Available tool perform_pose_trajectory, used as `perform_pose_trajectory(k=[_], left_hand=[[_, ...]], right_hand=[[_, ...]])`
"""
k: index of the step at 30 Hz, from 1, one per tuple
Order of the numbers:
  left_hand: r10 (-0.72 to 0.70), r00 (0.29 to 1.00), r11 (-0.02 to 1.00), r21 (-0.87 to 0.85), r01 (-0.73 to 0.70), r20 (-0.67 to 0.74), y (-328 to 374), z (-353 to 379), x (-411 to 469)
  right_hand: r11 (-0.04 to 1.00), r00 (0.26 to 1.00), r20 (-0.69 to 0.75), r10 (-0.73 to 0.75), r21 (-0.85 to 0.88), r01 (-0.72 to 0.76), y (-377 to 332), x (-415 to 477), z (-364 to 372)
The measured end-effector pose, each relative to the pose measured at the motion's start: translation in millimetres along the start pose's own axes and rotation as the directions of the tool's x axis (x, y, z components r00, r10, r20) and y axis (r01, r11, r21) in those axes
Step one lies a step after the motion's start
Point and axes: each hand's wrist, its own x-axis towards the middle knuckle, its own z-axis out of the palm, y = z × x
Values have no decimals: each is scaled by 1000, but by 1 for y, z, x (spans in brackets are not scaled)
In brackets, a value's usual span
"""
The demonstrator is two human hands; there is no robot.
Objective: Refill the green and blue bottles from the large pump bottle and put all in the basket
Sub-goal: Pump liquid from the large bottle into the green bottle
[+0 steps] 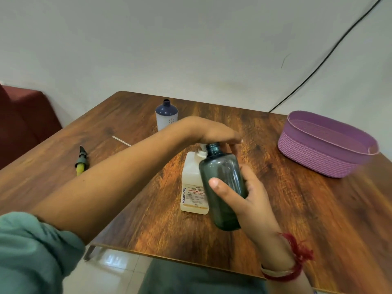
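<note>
Head view: the right hand's (250,200) fingers (220,187) are curled around the green bottle (222,172), thumb across its front, holding it off the worktop (297,209) and tilted. Its open mouth sits just beside the white pump head. The left hand (214,130) lies flat over that pump with fingers straight and together, seemingly pressing it, though motion blur hides the contact. Below stands the pump bottle (191,177), upright at mid-worktop, just behind the green bottle. Further back the blue bottle (166,115) stands uncapped. A purple basket (314,158) sits well apart to the right. A spray cap (81,160) and a thin tube (122,141) lie to the left.
</note>
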Motion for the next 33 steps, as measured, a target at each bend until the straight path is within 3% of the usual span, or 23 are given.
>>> perform_pose_trajectory(k=[6,10,15,20,26,33], left_hand=[[-17,1000,996,91,14,24,6,-6,-5],[11,1000,998,-57,-12,-11,-1,2,-3],[3,1000,995,96,-2,-9,4,-3,-5],[16,999,1000,26,-15,-34,1,2,-2],[-27,999,986,164,30,-19,8,-7,-5],[-34,998,999,15,35,-55,0,3,-2]], right_hand=[[1000,1000,6,-2,26,1,-5,-1,2],[1000,1000,8,5,9,-6,-2,-1,1],[1000,1000,12,16,6,-16,-2,-4,1],[1000,1000,1,22,-8,-22,1,-3,-2],[1000,1000,4,15,3,-15,-1,-1,1],[1000,1000,6,27,-7,-27,2,-3,0]])
